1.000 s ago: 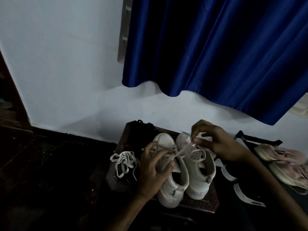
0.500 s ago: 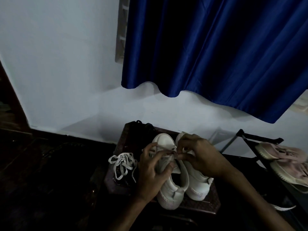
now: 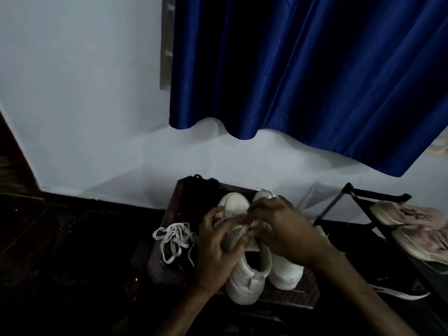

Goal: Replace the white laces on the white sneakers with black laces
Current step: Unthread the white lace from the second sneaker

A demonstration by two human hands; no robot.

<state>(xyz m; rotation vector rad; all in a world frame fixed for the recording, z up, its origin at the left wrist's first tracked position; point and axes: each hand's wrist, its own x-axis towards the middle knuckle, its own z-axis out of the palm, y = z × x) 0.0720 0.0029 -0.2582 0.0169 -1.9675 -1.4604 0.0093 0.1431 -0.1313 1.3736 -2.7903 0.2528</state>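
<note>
On a dark patterned stool [image 3: 308, 289] by a pale wall [image 3: 72, 93], we see a left hand [image 3: 215, 251] and a right hand [image 3: 283, 234] meeting over two white sneakers.

The left white sneaker [image 3: 244, 277] and right white sneaker [image 3: 284, 275] stand side by side, touching, toes toward the wall. The left hand grips the left white sneaker at its tongue, thumb and fingers curled round it. The right hand's fingertips are bunched together, pinching a flat white shoelace [image 3: 243, 230] over that shoe's eyelets. A loose flat white lace [image 3: 173, 238] lies tangled on the stool just left of the left hand. Behind hangs a shiny deep-blue curtain [image 3: 303, 69]. At the right, pale pink shoes [image 3: 412, 229] sit on a black rack [image 3: 378, 197].
</note>
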